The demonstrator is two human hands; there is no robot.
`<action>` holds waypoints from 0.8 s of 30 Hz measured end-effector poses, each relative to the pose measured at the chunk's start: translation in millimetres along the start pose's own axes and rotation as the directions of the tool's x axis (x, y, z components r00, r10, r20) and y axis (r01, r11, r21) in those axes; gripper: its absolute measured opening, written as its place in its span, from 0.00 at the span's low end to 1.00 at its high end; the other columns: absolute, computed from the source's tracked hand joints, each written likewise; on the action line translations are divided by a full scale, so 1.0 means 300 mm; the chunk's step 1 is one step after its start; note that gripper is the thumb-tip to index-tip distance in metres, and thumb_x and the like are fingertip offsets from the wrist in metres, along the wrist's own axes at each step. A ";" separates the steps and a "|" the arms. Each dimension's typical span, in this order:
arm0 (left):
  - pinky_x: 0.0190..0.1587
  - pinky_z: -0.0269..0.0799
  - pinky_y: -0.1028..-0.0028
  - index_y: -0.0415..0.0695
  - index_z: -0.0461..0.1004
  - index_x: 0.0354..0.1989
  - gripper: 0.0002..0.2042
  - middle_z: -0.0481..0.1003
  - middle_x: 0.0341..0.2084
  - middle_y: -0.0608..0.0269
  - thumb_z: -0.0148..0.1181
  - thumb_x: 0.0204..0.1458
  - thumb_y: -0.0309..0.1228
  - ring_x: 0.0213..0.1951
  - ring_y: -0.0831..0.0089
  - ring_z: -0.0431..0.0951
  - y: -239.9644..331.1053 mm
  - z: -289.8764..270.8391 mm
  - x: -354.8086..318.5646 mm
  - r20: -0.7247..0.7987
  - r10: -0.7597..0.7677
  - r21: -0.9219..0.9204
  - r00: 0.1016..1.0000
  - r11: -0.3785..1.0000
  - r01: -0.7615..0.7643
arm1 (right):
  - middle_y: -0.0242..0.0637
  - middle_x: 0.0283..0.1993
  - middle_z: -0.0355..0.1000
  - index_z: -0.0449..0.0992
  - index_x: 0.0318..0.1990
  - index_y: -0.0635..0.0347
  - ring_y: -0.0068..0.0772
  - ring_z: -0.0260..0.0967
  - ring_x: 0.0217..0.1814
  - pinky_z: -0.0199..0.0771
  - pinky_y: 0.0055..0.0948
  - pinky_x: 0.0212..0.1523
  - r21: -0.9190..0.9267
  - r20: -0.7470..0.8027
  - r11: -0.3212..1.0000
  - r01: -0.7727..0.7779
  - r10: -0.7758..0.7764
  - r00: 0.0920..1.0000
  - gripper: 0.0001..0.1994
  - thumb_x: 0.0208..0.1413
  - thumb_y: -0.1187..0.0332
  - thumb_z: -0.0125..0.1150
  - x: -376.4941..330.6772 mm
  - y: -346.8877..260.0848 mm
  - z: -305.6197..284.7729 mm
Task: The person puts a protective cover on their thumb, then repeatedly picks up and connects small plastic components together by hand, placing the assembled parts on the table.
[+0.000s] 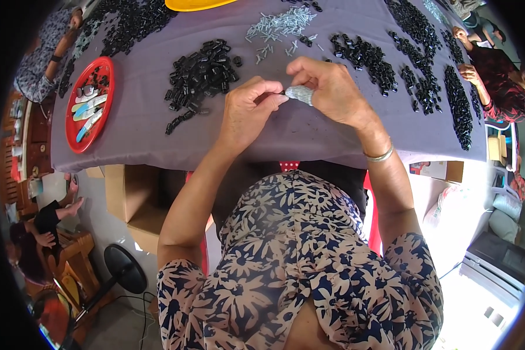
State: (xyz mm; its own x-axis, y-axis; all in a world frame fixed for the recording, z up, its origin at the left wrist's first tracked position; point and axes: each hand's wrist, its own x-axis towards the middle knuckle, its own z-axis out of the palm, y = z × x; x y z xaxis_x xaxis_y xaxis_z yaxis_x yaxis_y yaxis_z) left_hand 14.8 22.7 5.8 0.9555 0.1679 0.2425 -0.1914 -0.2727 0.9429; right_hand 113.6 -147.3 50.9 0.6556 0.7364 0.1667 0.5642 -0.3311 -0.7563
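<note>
In front of me, near the table's edge, my left hand [252, 111] is closed in a pinch, with a small dark piece [283, 92] at its fingertips. My right hand [335, 93] meets it from the right, its fingers curled. A whitish, wrapped-looking piece [300, 95] extends from the right hand to the dark piece; I cannot tell whether it is a held tool or a thumb covering. Just beyond my left hand lies a heap of small black cylindrical parts [201, 73]. Small clear rod-shaped pieces [281, 24] are scattered beyond both hands.
A red tray [109, 73] at the left holds several light-handled tools [88, 108]. More black parts [370, 64] spread across the purple tablecloth [309, 137] at the right. A yellow container [198, 4] stands at the far edge. Other people sit left and right; a cardboard box [119, 189] stands below.
</note>
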 end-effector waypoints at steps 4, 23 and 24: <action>0.31 0.69 0.79 0.37 0.77 0.35 0.05 0.74 0.26 0.68 0.64 0.50 0.21 0.27 0.82 0.74 -0.001 0.002 0.001 -0.035 -0.029 -0.113 0.999 0.993 0.025 | 0.27 0.38 0.76 0.77 0.46 0.59 0.16 0.71 0.38 0.70 0.19 0.38 0.411 0.160 0.901 -0.136 0.075 0.984 0.11 0.54 0.76 0.64 -0.013 0.009 -0.093; 0.33 0.70 0.81 0.38 0.78 0.37 0.06 0.75 0.35 0.66 0.63 0.51 0.18 0.31 0.80 0.75 0.021 -0.029 0.005 -0.078 -0.088 -0.388 0.993 0.920 0.051 | 0.39 0.29 0.76 0.80 0.35 0.62 0.32 0.72 0.29 0.71 0.28 0.34 -0.235 -0.118 0.956 -0.178 0.153 0.981 0.07 0.46 0.78 0.60 -0.063 0.172 -0.220; 0.33 0.70 0.82 0.38 0.78 0.38 0.06 0.75 0.34 0.66 0.62 0.52 0.18 0.31 0.80 0.75 0.026 -0.026 0.005 -0.060 -0.101 -0.385 0.993 0.920 0.070 | 0.39 0.29 0.76 0.79 0.34 0.62 0.33 0.71 0.29 0.71 0.28 0.34 -0.249 -0.122 0.958 -0.139 0.112 0.986 0.07 0.46 0.78 0.60 -0.059 0.172 -0.208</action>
State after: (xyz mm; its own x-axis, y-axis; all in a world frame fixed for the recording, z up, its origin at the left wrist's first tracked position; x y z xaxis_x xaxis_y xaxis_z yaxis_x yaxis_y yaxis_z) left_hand 12.9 28.3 15.2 0.9548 0.2507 0.1597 -0.1955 0.1250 0.9727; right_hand 162.4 -214.3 48.2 0.7707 0.6175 0.1568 0.5743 -0.5668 -0.5907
